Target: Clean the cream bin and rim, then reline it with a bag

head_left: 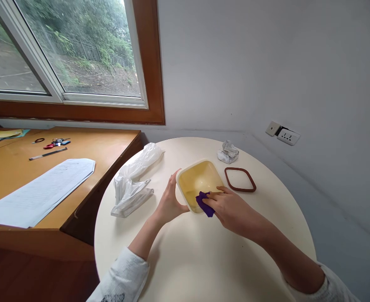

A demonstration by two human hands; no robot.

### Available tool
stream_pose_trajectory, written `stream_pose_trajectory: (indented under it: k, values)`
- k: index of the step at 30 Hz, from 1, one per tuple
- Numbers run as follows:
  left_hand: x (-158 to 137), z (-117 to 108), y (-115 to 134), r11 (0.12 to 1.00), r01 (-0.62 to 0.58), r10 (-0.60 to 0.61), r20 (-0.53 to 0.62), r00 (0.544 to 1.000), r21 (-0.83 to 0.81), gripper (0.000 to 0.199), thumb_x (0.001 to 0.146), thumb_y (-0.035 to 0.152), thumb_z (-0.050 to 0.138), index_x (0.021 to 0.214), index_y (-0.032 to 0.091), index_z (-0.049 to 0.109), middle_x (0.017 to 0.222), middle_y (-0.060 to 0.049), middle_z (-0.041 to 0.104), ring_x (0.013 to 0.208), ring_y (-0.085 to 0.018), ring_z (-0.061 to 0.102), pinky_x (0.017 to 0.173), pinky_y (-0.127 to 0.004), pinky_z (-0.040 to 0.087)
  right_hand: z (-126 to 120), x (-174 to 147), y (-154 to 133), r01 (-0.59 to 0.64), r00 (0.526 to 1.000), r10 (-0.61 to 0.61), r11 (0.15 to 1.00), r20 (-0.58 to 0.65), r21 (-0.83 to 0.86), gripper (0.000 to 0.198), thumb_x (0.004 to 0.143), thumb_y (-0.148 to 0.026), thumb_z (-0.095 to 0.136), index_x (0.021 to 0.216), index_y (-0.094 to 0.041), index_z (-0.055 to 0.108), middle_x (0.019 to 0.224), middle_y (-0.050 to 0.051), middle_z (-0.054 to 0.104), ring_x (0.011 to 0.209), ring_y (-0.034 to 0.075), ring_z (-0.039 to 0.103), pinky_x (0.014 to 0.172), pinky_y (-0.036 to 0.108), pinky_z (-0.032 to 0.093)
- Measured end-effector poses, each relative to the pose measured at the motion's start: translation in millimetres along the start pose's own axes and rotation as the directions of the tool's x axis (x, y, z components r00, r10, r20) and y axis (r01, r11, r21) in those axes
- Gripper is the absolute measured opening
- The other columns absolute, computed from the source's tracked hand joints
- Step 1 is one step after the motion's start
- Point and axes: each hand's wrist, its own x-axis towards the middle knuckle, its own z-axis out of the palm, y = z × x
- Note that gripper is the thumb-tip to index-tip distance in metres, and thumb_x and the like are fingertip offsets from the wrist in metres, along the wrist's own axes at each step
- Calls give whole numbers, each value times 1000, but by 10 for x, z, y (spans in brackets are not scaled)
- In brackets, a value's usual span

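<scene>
A pale yellow, square plastic container is tilted with its opening towards me, over the round table. My left hand grips its left side, thumb at the near edge and fingers behind the wall. In my right hand is a bunched purple cloth, pressed against the container's near right rim. Part of the cloth is hidden under the fingers. To the right of the container lies a brown-rimmed square lid, flat on the table.
On the round table are a crumpled clear plastic bag at left and a crumpled grey-white cloth or tissue at the back. The wooden desk at left holds papers, a pen and keys. A wall socket is at right.
</scene>
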Motion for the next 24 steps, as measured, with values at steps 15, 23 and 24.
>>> stream_pose_trajectory:
  k: [15, 23, 24]
  values:
    - [-21, -12, -4, 997, 79, -80, 35, 996, 25, 103, 70, 33, 71, 142, 32, -3, 149, -14, 16, 137, -30, 16, 108, -55, 20, 58, 37, 11, -31, 996, 31, 999, -85, 9, 24, 85, -9, 40, 98, -18, 58, 79, 4, 66, 71, 15, 58, 77, 30, 37]
    - [-33, 5, 4, 993, 118, -119, 36, 992, 29, 99, 69, 34, 72, 142, 30, 5, 148, -14, 19, 137, -33, 13, 106, -56, 24, 142, 106, 9, -98, 977, 94, 995, -191, -11, 28, 84, -11, 43, 106, -18, 58, 80, 4, 67, 72, 17, 59, 68, 28, 37]
    - [-35, 9, 10, 993, 116, -117, 39, 992, 26, 99, 69, 34, 72, 142, 30, 5, 148, -14, 19, 137, -33, 13, 106, -56, 24, 151, 123, 2, -105, 974, 102, 995, -203, 0, 28, 83, -10, 43, 106, -18, 58, 80, 4, 67, 72, 17, 59, 68, 28, 37]
